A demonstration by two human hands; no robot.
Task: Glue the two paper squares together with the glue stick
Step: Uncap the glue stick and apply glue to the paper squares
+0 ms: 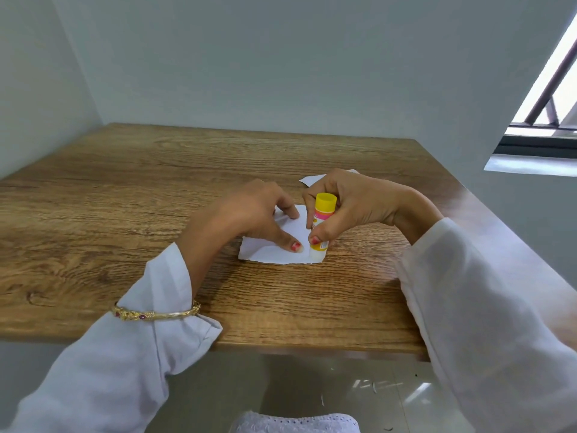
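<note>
A white paper square [274,253] lies on the wooden table [125,214], near its middle. My left hand [249,214] presses on it with thumb and fingers spread, holding it flat. My right hand [352,204] grips a glue stick [321,226] with a yellow end up and a white and orange body. The stick stands nearly upright with its lower end on the paper's right front corner. A second white paper square [309,180] lies farther back, mostly hidden behind my right hand.
A grey wall runs along the far and left sides of the table. A window [546,104] is at the upper right. The table's front edge [312,346] is close to my body, with tiled floor below it.
</note>
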